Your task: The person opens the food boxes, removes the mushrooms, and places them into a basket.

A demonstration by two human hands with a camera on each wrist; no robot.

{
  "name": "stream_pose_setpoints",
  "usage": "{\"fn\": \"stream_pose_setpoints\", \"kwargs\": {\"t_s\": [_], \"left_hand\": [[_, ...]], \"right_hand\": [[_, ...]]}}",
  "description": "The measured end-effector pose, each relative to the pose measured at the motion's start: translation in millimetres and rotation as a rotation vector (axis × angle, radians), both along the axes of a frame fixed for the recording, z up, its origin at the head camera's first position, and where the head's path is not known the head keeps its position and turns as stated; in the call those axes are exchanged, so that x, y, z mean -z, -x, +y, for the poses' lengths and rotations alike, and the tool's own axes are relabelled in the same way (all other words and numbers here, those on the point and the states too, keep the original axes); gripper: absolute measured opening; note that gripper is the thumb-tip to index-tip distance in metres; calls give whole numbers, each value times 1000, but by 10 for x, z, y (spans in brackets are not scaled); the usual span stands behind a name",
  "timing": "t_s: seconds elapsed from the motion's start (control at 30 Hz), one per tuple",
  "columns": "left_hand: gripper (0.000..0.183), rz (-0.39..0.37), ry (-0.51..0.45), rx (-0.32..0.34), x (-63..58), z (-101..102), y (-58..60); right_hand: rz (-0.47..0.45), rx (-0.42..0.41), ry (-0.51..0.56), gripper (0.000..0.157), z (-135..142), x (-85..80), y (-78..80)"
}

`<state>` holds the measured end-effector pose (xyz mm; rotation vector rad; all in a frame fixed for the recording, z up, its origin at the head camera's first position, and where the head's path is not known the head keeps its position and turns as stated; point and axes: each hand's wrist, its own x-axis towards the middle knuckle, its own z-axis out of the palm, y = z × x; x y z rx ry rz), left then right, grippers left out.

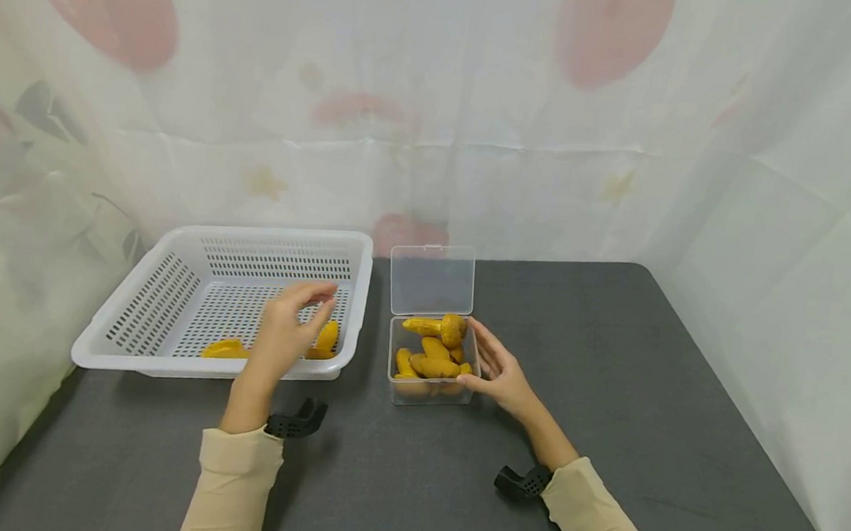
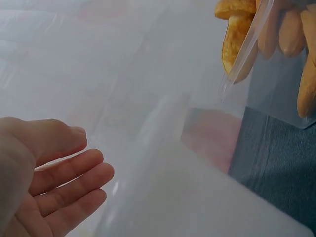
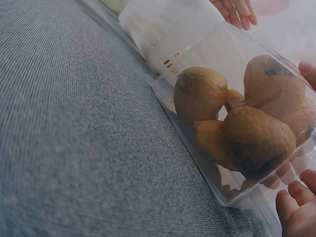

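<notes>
My left hand hovers over the white plastic basket, thumb and fingers loosely bent with nothing between them. In the left wrist view, the same hand has a gap between thumb and fingertips. My right hand holds the right side of a clear plastic box, thumb at its front corner and fingers farther back. Several yellow-brown mushrooms fill the box; one mushroom lies across the top at the back. Through the box wall, rounded brown mushrooms show in the right wrist view.
The box's hinged lid stands raised at the back. In the basket lie a yellow piece at front left and another at right. Both containers stand on a dark grey table, with a printed white curtain behind.
</notes>
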<state>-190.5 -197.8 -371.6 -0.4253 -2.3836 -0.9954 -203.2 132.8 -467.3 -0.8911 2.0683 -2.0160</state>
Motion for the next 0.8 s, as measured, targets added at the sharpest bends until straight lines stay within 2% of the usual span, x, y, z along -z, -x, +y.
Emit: {"fn": "stream_pose_setpoints", "kwargs": {"t_s": [0.4, 0.8], "left_hand": [[25, 67, 38, 81, 26, 212, -12], [26, -25, 113, 182, 110, 519, -13]], "right_hand": [[-6, -14, -1, 86, 3, 0, -2], [-10, -6, -11, 86, -1, -2, 2]]}}
